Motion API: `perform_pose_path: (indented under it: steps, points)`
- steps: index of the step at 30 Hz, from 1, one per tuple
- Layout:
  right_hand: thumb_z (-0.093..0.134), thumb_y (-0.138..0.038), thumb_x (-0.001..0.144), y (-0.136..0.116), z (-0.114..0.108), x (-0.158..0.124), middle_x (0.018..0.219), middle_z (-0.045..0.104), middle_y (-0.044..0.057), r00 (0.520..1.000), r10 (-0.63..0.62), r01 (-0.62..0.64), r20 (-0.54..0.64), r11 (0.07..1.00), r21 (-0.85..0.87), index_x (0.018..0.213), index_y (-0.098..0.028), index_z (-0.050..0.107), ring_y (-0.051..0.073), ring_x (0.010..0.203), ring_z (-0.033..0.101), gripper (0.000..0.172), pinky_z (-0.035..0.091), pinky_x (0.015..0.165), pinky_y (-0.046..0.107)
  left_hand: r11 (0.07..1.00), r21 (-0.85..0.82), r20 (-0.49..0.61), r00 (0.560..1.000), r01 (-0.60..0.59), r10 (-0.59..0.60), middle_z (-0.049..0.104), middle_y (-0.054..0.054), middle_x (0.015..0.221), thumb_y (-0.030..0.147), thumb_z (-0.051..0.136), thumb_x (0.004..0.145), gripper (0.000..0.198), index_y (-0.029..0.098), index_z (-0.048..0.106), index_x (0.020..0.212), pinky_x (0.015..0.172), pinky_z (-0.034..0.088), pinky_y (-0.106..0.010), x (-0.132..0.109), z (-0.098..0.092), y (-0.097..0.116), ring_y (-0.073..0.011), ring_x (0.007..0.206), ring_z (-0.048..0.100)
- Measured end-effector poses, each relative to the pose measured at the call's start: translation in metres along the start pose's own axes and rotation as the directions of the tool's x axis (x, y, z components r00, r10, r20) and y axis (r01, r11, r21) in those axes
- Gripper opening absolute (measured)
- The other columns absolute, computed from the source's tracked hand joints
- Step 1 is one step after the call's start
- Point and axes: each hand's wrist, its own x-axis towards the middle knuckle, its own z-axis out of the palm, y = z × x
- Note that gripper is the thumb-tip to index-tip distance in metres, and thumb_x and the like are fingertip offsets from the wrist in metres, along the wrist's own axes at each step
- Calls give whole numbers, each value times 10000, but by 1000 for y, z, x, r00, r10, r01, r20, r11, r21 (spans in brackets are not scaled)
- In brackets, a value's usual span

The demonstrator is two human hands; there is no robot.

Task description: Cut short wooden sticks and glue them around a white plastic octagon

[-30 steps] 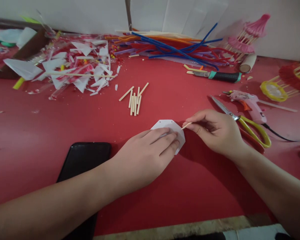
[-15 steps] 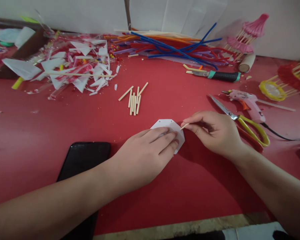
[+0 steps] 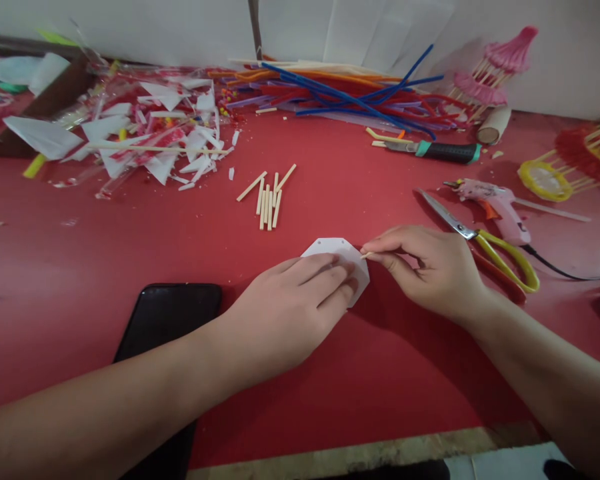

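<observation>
Between the thumb and fingers of my right hand (image 3: pixel 425 267) a short wooden stick (image 3: pixel 366 255) is pinched, its tip at the right edge of a white octagonal card (image 3: pixel 359 283). Small holes show near the card's far corners. My left hand (image 3: pixel 300 307) lies over the card with its fingers stretched out and slightly apart, pressing on it; its thumb is hidden. Beyond the card, a loose group of cut wooden sticks (image 3: pixel 269 207) rests on the red table (image 3: pixel 300 413).
A black phone (image 3: pixel 173 317) lies under my left forearm. To the right are yellow-handled scissors (image 3: pixel 480 240), a pink glue gun (image 3: pixel 497 207) and a utility knife (image 3: pixel 445 152). Pipe cleaners (image 3: pixel 340 93), paper scraps (image 3: pixel 113 147) and a pink-topped stick model (image 3: pixel 500 73) line the back.
The stick in my right hand has turned slightly, so less of its length shows, and the right fingers have shifted a little left. My left hand and the card have hardly moved.
</observation>
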Motion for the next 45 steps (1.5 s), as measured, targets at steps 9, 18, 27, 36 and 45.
perform_pose_path:
  steps: [9,18,27,36,45]
  points:
    - [606,-158,904,0,0,-1,938,787,-19,1000,1,-1,-3,1000,-6,951,-301,708,184,839,746,182,582,725,318,1000,-21,-10,1000,4,-5,733,-107,1165,126,475,987,264,112,693,1136,980,576,-402,0,1,0,-246,1108,672]
    - [606,-163,901,2,0,-2,942,784,-22,1000,12,-12,-2,1000,-22,951,-312,711,183,835,742,189,574,701,310,1000,-25,4,1000,9,-9,724,-104,1180,139,494,984,266,133,680,1174,991,562,-388,-1,2,0,-236,1120,664]
    - [602,-164,900,2,1,0,939,781,-18,1000,14,-14,8,1000,3,950,-304,714,181,843,737,186,571,726,312,1000,-18,-5,1000,-2,2,723,-115,1181,136,504,978,257,120,684,1161,990,560,-397,0,1,-1,-240,1102,669]
    - [578,-162,920,4,1,-1,934,773,-20,1000,-9,9,26,1000,4,938,-300,688,182,859,736,177,578,751,326,1000,-16,2,1000,7,-7,732,-97,1172,140,485,987,274,128,682,1176,986,572,-395,-1,2,-1,-238,1112,671]
    - [592,-116,888,0,0,1,936,774,-32,1000,9,-9,29,1000,3,923,-297,677,179,876,736,203,569,771,317,1000,-13,-2,1000,2,-2,742,-96,1148,140,488,984,267,126,690,1158,969,583,-399,-1,1,-1,-244,1093,677]
